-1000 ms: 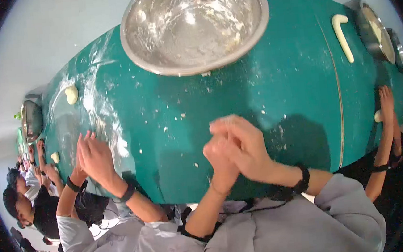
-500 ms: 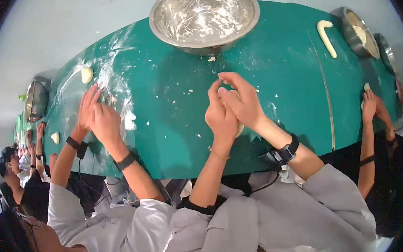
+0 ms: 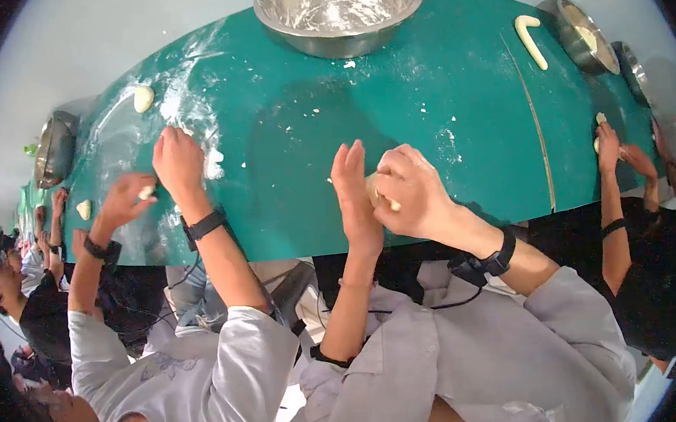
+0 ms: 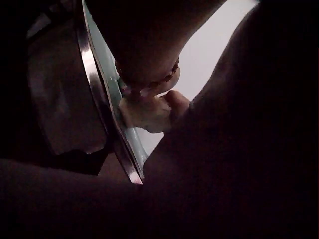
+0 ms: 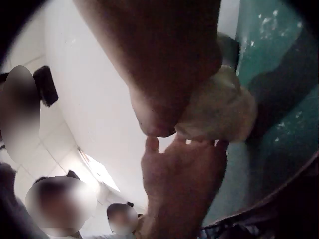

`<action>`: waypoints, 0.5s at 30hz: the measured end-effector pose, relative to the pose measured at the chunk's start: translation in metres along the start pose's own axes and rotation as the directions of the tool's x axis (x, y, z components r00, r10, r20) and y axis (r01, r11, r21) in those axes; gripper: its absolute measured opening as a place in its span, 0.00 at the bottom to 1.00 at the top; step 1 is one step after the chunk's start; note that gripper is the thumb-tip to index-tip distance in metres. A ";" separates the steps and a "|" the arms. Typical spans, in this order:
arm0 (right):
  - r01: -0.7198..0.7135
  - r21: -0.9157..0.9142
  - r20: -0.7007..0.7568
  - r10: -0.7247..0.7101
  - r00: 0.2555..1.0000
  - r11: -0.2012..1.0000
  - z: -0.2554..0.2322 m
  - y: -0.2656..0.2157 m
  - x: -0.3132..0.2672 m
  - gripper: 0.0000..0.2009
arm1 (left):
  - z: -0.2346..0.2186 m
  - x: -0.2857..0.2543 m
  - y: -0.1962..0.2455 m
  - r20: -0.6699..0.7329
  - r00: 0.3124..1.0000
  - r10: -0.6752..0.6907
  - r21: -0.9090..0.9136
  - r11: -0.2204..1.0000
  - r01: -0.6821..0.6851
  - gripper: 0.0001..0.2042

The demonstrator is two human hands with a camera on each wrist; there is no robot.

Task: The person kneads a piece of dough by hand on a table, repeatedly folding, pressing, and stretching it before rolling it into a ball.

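Note:
In the head view, the left hand (image 3: 355,202) is upright, its fingers straight and its palm side against a pale lump of dough (image 3: 371,188). Curled fingers of the right hand (image 3: 416,193) grip that lump from the other side, above the green table (image 3: 291,215). The right wrist view shows the dough (image 5: 224,109) bulging beside the dark right hand (image 5: 159,99), with fingertips of the left hand (image 5: 182,181) touching it from below. The left wrist view is very dark; a pale lump (image 4: 149,113) shows there, partly hidden.
A large steel bowl (image 3: 341,44) stands at the far edge. Beside the wearer on the left, a person in white (image 3: 184,374) works with both hands. A bent dough strip (image 3: 529,41) and more bowls (image 3: 582,37) are at the right; a dough piece (image 3: 143,98) lies on the left.
The hands were clasped together; the left fingers have since straightened and the right hand grips the dough, which shows more. The head view has shifted, with the bowl higher in it.

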State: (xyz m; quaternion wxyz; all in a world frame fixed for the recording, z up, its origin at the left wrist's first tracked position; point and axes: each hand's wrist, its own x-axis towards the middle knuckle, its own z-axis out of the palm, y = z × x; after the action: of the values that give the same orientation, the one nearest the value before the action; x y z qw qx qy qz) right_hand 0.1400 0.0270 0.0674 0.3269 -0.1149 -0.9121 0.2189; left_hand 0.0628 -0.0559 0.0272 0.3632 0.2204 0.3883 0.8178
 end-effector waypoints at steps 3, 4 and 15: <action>0.139 -0.084 0.055 -0.135 0.989 0.987 -0.004 0.007 0.018 0.11 | 0.008 0.017 -0.004 0.001 1.000 0.013 0.095 0.995 -0.013 0.32; 0.140 -0.099 0.107 -0.129 0.986 0.985 -0.004 0.014 0.023 0.11 | 0.009 0.025 -0.004 -0.009 0.999 0.041 0.153 0.987 -0.039 0.31; 0.016 -0.130 0.097 -0.004 0.995 0.991 0.070 0.099 0.118 0.08 | -0.014 0.076 -0.005 -0.215 0.975 0.048 0.489 0.870 0.065 0.23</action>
State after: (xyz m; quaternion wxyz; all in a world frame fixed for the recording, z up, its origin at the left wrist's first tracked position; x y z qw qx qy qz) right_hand 0.0116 0.1331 0.0363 0.2753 -0.1207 -0.9399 0.1623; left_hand 0.0075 -0.0026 0.0213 0.2534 0.2121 0.6226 0.7093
